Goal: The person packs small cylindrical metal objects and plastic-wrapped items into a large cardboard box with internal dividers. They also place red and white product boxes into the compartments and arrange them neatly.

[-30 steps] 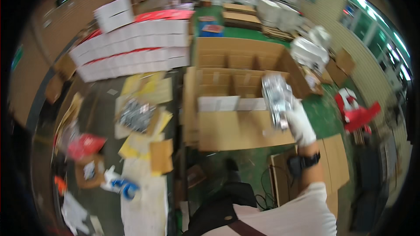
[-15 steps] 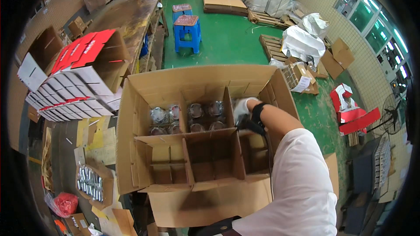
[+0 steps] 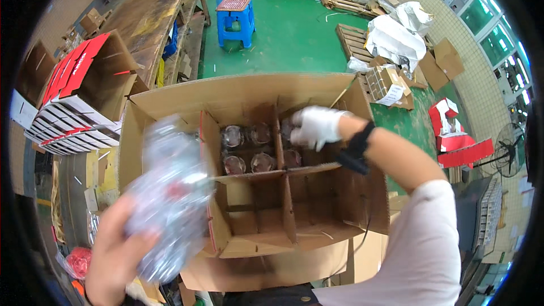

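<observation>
My left hand (image 3: 122,243), bare and blurred by motion, grips a bundle wrapped in clear plastic (image 3: 173,198), held over the left side of a large divided carton (image 3: 243,86). What is inside the wrap is smeared, with a reddish spot showing. Over the carton's back right compartment is my right hand (image 3: 317,127), in a white glove, its fingers apart and bent downward. A black band and dark device (image 3: 357,150) sit at that wrist. Clear round glass pieces (image 3: 262,162) fill the back middle compartment; a similar piece (image 3: 292,158) shows below my right hand. The bundle hides the left compartments.
Red-and-white cartons (image 3: 73,107) are stacked at left beside a long wooden table (image 3: 141,17). Two blue stools (image 3: 235,25) stand on the green floor beyond. Wrapped stacks on pallets (image 3: 394,39) are at the back right. A cable (image 3: 365,229) hangs over the carton's right side.
My left hand has come into view with the wrapped bundle. My right hand has risen out of the back right compartment. The view has shifted, so the carton appears farther left.
</observation>
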The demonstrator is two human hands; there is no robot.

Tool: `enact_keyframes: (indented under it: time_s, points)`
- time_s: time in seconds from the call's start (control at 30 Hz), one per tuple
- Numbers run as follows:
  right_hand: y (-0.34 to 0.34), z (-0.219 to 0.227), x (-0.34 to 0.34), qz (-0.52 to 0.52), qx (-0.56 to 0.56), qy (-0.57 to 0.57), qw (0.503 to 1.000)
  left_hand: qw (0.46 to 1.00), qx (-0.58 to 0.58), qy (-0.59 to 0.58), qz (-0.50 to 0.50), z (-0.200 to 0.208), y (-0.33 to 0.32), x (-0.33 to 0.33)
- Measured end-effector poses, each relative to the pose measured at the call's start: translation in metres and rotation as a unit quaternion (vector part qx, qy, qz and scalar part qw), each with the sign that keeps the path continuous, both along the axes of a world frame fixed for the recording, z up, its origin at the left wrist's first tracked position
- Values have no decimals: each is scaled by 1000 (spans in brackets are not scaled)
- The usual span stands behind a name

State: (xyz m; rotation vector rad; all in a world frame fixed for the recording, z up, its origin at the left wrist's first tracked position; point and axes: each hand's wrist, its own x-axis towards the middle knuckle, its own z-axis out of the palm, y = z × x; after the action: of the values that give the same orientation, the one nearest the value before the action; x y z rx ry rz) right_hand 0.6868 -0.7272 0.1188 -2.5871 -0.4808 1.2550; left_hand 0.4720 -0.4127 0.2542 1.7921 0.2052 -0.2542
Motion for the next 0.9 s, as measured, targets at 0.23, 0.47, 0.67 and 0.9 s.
enact_keyframes:
  time_s: [0.23, 0.47, 0.67, 0.9]
  points:
    - [-166, 141, -122, -369, 547, -270, 702, 940, 167, 122, -270, -158, -198, 193]
    - [-241, -20, -290, -623, 432, -289, 584, 922, 211, 88, -314, -368, -305, 228]
    - [-250, -79, -340, -765, 424, -206, 440, 871, 343, -7, -350, -392, -268, 175]
    - [-251, -85, -334, -745, 389, -225, 492, 748, 438, 20, -498, -273, -287, 208]
